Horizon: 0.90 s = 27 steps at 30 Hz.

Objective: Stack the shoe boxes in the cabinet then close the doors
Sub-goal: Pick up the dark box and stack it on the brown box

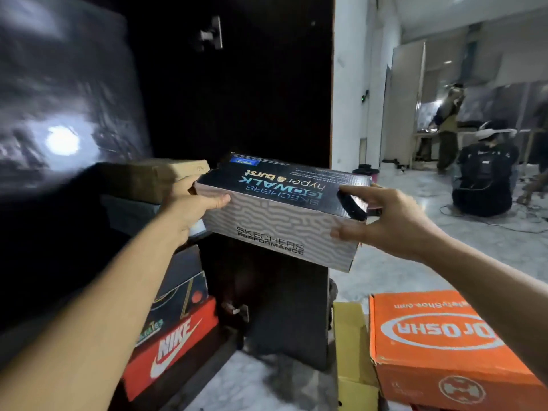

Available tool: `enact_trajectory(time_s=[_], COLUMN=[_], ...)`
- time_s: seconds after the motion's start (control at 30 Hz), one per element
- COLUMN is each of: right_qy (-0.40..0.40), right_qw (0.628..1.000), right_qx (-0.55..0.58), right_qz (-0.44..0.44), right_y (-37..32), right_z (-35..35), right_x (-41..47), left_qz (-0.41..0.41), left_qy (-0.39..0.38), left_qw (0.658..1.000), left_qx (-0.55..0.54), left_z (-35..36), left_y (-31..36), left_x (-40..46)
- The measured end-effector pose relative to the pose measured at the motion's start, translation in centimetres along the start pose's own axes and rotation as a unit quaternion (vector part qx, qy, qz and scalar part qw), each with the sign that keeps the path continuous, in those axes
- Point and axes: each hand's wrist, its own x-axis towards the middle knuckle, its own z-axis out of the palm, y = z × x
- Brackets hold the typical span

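Head view. Both hands hold one shoe box (278, 215) in the air in front of the open cabinet (237, 99). The box has a black lid with blue and orange lettering and a grey patterned side wall. It is tilted, with its right end lower and nearer the camera.

The left hand (189, 207) grips the left end of the box: the thumb lies along the lid edge and the fingers curl round the end wall. The right hand (382, 221) grips the right end: the upper fingers reach over the lid corner and the lower fingers press against the side wall. Both forearms are bare.

Inside the cabinet, on the left, a stack of boxes stands. A brown box (154, 176) is on top, just beside the left hand. Lower in the stack are a dark box (181, 289) and a red box (172, 342) with white lettering. The cabinet interior is dark. The glossy door (65, 114) on the left reflects a bright light.

On the floor (415, 262) at lower right stand an orange box (439, 345) and, touching its left side, a yellow box (353, 351).

In the background on the right, one person (447, 126) stands and another person (486, 176) sits on the floor.
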Motion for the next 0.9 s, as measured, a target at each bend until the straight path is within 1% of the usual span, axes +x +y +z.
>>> enact_trajectory(time_s=[0.2, 0.3, 0.4, 0.53, 0.67, 0.8, 0.9], right_qy=[0.030, 0.057, 0.061, 0.035, -0.001, 0.000, -0.002], right_qw=[0.997, 0.994, 0.992, 0.991, 0.991, 0.989, 0.992], right_qx=[0.058, 0.074, 0.093, 0.113, 0.121, 0.132, 0.090], right_qz=[-0.034, -0.050, -0.060, -0.060, -0.055, -0.070, -0.093], right_y=[-6.2, -8.8, -11.1, -13.4, -14.8, -16.0, -17.1], right_z=[2.0, 3.2, 4.6, 7.4, 10.9, 13.8, 15.5], right_x=[7.6, 11.3, 14.9, 19.2, 21.7, 23.3, 24.4], left_qz=[0.042, 0.061, 0.034, -0.009, -0.019, -0.024, -0.022], left_qy=[0.124, 0.154, 0.156, 0.163, 0.183, 0.163, 0.144], left_qw=[0.991, 0.986, 0.987, 0.986, 0.983, 0.986, 0.989], left_qx=[-0.024, -0.024, -0.032, -0.026, -0.029, -0.026, 0.003], left_z=[-4.7, -7.1, -9.3, -11.2, -12.3, -12.5, -12.2], left_y=[4.1, 5.8, 7.1, 6.6, 5.1, 4.4, 3.9], left_x=[6.6, 10.7, 14.8, 18.4, 19.6, 20.5, 20.6])
